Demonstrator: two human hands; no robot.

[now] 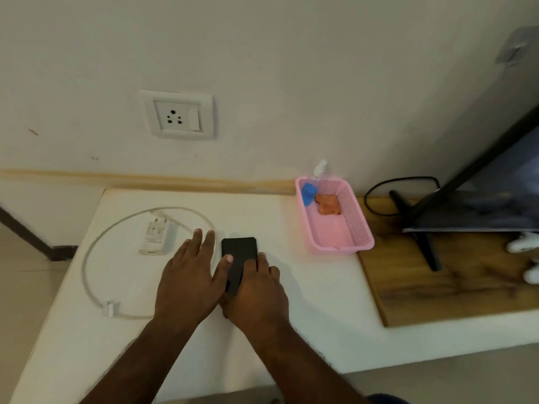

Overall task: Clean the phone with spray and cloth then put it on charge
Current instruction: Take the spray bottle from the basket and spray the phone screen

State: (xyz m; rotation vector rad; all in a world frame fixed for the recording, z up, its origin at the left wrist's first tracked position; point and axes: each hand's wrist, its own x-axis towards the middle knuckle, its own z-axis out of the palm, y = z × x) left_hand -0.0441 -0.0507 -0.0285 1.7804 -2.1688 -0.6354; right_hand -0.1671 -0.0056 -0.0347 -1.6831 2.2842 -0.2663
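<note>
A black phone (239, 248) lies flat on the white table (306, 287). My right hand (256, 298) covers its near half, fingers along its right edge, gripping it. My left hand (186, 278) lies flat beside it with straight fingers, its thumb touching the phone's face. A white charger adapter (154, 237) lies to the left, and its white cable (87, 258) loops round to a connector (110, 309). In the pink basket (363, 228) at the back right lie a spray bottle (313, 182) with a blue label and an orange cloth (328, 204).
A white wall socket with a switch (178, 115) sits on the wall above the table. To the right a wooden board (437, 293) carries a dark screen on a black stand (481, 199) with a black cord behind it. The table's left edge drops to the floor.
</note>
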